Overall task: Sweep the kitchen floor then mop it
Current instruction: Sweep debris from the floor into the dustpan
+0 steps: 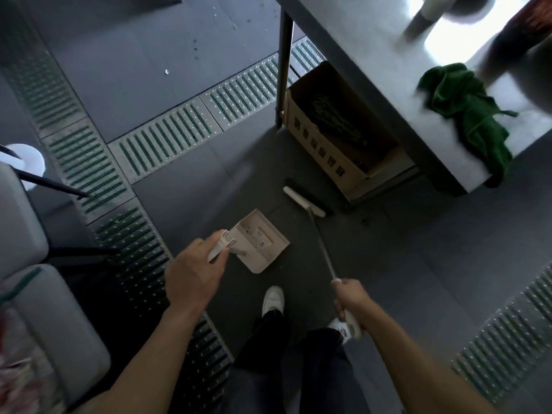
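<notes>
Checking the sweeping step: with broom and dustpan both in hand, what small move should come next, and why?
Probably pull the broom head back toward the dustpan, dragging along the dark crumbs near the cardboard box. The right hand grips the broom handle, the left hand holds the dustpan nearby, and the crumbs lie beside the broom head.

Steel table upper right, with a crumpled green cloth on its near corner, partly draped over the edge. Open cardboard box under the table, just beside the table leg — dark contents, not identifiable. Slotted metal drain grates run in strips at floor level; grey padded seats and a white round object at left.
</notes>
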Demonstrator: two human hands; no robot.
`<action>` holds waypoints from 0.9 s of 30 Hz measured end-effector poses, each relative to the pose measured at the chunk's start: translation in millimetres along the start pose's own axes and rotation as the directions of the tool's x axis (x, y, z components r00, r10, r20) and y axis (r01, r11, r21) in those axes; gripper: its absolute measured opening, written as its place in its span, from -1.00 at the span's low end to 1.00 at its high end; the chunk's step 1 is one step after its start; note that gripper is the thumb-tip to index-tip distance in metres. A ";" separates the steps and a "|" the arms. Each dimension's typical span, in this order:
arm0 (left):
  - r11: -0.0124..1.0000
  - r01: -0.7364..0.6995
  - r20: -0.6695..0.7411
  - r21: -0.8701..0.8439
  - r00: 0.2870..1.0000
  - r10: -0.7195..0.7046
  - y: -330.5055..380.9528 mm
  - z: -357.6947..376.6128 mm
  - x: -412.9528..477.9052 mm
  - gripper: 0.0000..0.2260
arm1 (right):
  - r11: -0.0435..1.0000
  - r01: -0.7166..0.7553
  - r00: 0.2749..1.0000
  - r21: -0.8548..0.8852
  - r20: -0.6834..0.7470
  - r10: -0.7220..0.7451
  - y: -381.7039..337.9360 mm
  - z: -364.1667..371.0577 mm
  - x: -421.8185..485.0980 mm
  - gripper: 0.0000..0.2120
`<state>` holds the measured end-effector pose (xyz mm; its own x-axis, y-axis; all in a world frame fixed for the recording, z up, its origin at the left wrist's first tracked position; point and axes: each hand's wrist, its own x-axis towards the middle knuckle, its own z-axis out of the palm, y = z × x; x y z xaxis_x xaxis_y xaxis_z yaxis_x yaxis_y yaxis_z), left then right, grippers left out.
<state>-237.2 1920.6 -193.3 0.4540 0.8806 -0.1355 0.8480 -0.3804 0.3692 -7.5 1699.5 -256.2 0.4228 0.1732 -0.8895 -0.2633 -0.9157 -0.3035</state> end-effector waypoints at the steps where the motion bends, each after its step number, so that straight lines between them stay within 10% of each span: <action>1: 1.000 0.011 -0.005 -0.015 1.000 -0.011 0.7 1.8 -1.3 -0.68 | 1.000 -0.004 1.000 -0.003 0.028 0.004 6.5 5.8 -12.3 -0.74; 9: 0.999 -0.006 -0.053 -0.033 0.999 0.004 -2.7 4.9 -11.0 -0.68 | 0.991 -0.073 0.974 0.110 0.222 0.047 58.2 -6.8 -105.9 -0.74; 27: 0.990 0.122 -0.145 -0.074 0.981 -0.132 -43.9 -17.1 -207.0 -0.69 | 0.972 0.050 0.998 0.229 -0.058 -0.038 150.2 -62.7 -92.2 -0.83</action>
<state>-373.0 1759.9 -165.7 0.2939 0.9546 -0.0481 0.8745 -0.2483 0.4166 -31.7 1523.3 -198.4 0.4819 0.1863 -0.8562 -0.4333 -0.7987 -0.4176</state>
